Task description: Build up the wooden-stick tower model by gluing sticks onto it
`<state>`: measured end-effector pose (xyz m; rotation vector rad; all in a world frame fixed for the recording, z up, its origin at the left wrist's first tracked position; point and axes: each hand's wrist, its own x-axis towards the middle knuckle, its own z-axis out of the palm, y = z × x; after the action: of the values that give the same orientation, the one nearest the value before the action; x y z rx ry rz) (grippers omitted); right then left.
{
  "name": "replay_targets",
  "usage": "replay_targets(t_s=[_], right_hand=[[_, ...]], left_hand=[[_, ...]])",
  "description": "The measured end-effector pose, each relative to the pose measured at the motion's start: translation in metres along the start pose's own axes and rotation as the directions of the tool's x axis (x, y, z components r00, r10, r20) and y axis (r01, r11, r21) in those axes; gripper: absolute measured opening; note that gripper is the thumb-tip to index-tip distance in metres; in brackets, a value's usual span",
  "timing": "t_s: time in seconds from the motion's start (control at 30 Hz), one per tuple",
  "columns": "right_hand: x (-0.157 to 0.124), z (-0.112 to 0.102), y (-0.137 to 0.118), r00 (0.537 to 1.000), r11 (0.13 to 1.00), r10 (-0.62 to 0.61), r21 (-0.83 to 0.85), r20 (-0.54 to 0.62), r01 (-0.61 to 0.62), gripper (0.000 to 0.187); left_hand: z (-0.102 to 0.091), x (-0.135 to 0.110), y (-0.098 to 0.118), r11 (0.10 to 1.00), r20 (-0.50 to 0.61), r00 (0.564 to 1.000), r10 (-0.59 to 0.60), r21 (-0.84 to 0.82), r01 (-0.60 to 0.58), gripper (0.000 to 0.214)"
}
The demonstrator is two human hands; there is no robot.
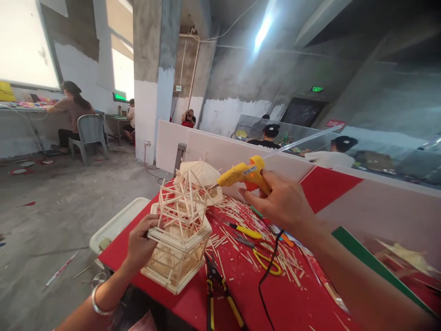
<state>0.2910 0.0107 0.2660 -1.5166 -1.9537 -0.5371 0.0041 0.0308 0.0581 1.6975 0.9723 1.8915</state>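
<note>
My left hand grips the left edge of a model building made of pale wooden sticks, tilted above the red table. Its upper part is an open stick frame. In my right hand is a yellow glue gun, a clear glue stick poking out of its back. The nozzle points left, close to the upper frame; whether it touches cannot be made out. Behind the frame sits a fan-like piece of sticks. Black-and-yellow pliers lie just right of the model's base.
Loose sticks, a yellow-handled cutter and yellow-handled scissors lie on the red table. A black cord crosses it. A white partition stands behind; people work beyond it. A green board is at right.
</note>
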Motion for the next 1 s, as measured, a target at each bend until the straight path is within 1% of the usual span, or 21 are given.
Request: replay_targets(t_s=[0.1, 0.27, 0.37, 0.47, 0.57, 0.7, 0.83, 0.9, 1.0], right_hand=[[-0.001, 0.002, -0.003, 0.999, 1.0, -0.029, -0.006, -0.033, 0.028, 0.03], [-0.005, 0.002, -0.006, 0.997, 0.992, -0.01, -0.125, -0.072, 0.001, 0.031], [-0.009, 0.004, -0.006, 0.994, 0.981, -0.034, -0.193, -0.104, 0.013, 0.036], [-0.014, 0.008, -0.007, 0.989, 0.972, -0.077, -0.228, -0.124, 0.047, 0.04], [-0.018, 0.014, -0.01, 0.983, 0.967, -0.117, -0.241, -0.138, 0.082, 0.041], [-0.021, 0.021, -0.013, 0.976, 0.961, -0.155, -0.254, -0.154, 0.113, 0.04], [-0.021, 0.025, -0.017, 0.98, 0.963, -0.134, -0.252, -0.147, 0.094, 0.042], [-0.021, 0.026, -0.019, 0.986, 0.966, -0.103, -0.25, -0.128, 0.069, 0.043], [-0.02, 0.026, -0.023, 0.994, 0.97, -0.065, -0.241, -0.09, 0.042, 0.044]], left_hand=[[0.015, -0.022, -0.005, 0.993, -0.107, 0.991, 0.076, 0.096, -0.066, 0.014], [0.029, -0.055, -0.01, 0.946, -0.203, 0.95, 0.237, 0.273, -0.177, 0.017], [0.032, -0.071, -0.015, 0.914, -0.228, 0.926, 0.301, 0.347, -0.211, 0.02], [0.033, -0.082, -0.022, 0.881, -0.221, 0.916, 0.336, 0.418, -0.223, 0.023], [0.035, -0.089, -0.026, 0.871, -0.215, 0.918, 0.332, 0.443, -0.211, 0.025], [0.043, -0.093, -0.026, 0.892, -0.229, 0.928, 0.294, 0.414, -0.181, 0.025], [0.054, -0.094, -0.027, 0.9, -0.246, 0.934, 0.26, 0.412, -0.142, 0.022], [0.057, -0.095, -0.027, 0.895, -0.221, 0.942, 0.253, 0.423, -0.141, 0.024], [0.058, -0.1, -0.023, 0.876, -0.135, 0.962, 0.237, 0.458, -0.151, 0.037]])
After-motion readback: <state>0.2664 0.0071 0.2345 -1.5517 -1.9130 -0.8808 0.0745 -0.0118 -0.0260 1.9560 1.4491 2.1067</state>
